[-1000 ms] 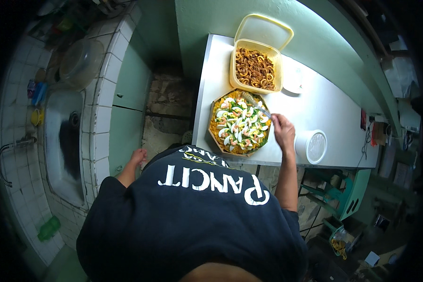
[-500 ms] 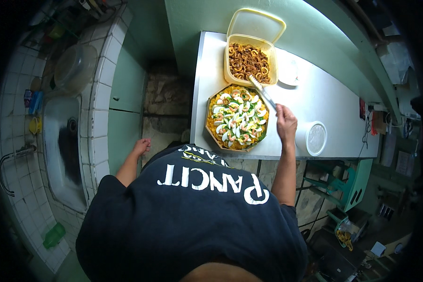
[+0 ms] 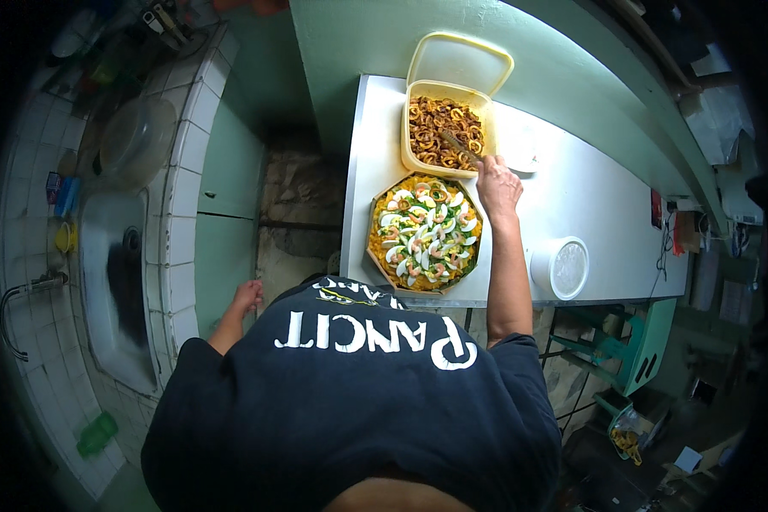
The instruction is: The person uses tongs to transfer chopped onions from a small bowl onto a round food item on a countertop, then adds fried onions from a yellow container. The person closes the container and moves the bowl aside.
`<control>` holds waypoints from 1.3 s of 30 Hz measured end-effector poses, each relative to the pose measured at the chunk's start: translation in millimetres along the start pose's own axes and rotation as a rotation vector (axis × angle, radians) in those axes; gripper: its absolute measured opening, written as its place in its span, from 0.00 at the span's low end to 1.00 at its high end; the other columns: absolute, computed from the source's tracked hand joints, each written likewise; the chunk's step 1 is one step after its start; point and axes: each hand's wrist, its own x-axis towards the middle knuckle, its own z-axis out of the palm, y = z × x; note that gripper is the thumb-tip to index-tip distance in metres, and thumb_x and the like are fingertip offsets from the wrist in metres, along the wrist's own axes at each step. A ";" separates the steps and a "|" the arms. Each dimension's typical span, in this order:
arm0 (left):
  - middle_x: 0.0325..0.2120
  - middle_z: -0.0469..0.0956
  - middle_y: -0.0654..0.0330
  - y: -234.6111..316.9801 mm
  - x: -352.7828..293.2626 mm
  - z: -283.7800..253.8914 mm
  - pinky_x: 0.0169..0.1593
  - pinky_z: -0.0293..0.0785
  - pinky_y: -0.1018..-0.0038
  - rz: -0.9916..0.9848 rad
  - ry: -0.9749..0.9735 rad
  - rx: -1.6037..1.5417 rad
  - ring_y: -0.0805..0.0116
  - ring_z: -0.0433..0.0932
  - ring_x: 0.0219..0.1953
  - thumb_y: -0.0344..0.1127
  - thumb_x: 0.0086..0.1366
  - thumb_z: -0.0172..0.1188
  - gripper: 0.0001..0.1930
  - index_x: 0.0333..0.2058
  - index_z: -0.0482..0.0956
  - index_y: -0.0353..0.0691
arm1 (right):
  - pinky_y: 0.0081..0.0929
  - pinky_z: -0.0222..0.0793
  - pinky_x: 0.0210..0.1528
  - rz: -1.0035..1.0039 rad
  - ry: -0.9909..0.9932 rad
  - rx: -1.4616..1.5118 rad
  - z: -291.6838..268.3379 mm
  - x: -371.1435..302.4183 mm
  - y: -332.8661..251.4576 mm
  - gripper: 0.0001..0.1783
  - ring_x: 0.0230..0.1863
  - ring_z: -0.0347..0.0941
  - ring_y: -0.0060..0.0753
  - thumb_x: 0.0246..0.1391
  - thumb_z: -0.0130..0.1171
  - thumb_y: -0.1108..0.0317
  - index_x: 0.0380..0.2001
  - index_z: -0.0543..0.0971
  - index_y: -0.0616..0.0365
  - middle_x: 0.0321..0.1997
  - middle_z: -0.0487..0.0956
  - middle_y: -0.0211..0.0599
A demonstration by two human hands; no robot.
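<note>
My right hand (image 3: 498, 183) is closed around a pair of metal tongs (image 3: 461, 149), whose tips reach into a yellowish plastic container (image 3: 407, 145) of brown, saucy squid rings (image 3: 431, 119). The container's lid (image 3: 461, 62) leans back, raised. Just nearer to me, an octagonal tray (image 3: 375, 263) holds orange noodles topped with egg slices (image 3: 435, 230), shrimp, chopped greens and a few squid rings at its far side. Down by my left side, away from the table, my left hand (image 3: 248, 294) hangs with its fingers curled and nothing visible in them.
The silver-white table (image 3: 589, 188) also bears a white plate (image 3: 527, 152) beside the container and a white round tub (image 3: 561, 268) at the right. A tiled counter with a sink (image 3: 115, 282) runs along my left. A green stool (image 3: 610, 337) stands under the table's right part.
My right hand has moved away from me, from beside the tray to the container's near corner. The tongs' tips have gone from the container's near rim into the squid rings.
</note>
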 end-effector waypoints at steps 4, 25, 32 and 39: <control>0.31 0.75 0.70 1.1 8.3 2.3 0.26 0.64 0.76 0.018 -0.028 -0.066 0.78 0.71 0.24 0.45 0.66 0.51 0.13 0.46 0.75 0.50 | 0.44 0.72 0.39 0.069 0.138 0.160 -2.6 -8.5 18.5 0.13 0.35 0.77 0.50 0.59 0.52 0.55 0.34 0.80 0.52 0.37 0.80 0.38; 0.30 0.76 0.72 0.0 16.0 9.7 0.27 0.66 0.75 0.049 -0.072 -0.040 0.78 0.72 0.25 0.47 0.66 0.52 0.14 0.47 0.75 0.53 | 0.22 0.66 0.31 0.166 -0.366 0.782 11.1 -186.8 16.2 0.12 0.28 0.71 0.20 0.60 0.56 0.65 0.40 0.80 0.62 0.26 0.78 0.31; 0.32 0.76 0.70 22.9 4.2 7.5 0.25 0.65 0.74 0.026 -0.067 -0.001 0.77 0.72 0.27 0.47 0.66 0.52 0.14 0.47 0.75 0.51 | 0.38 0.69 0.36 0.059 -0.229 0.527 -7.3 -188.2 6.0 0.11 0.34 0.76 0.47 0.58 0.54 0.60 0.37 0.81 0.52 0.33 0.78 0.40; 0.33 0.77 0.69 11.8 15.4 13.6 0.28 0.66 0.73 0.003 -0.060 0.036 0.76 0.73 0.28 0.45 0.65 0.52 0.14 0.47 0.75 0.51 | 0.37 0.70 0.37 0.049 0.141 0.667 -5.1 -109.2 17.8 0.14 0.34 0.77 0.48 0.60 0.51 0.62 0.37 0.81 0.59 0.33 0.80 0.48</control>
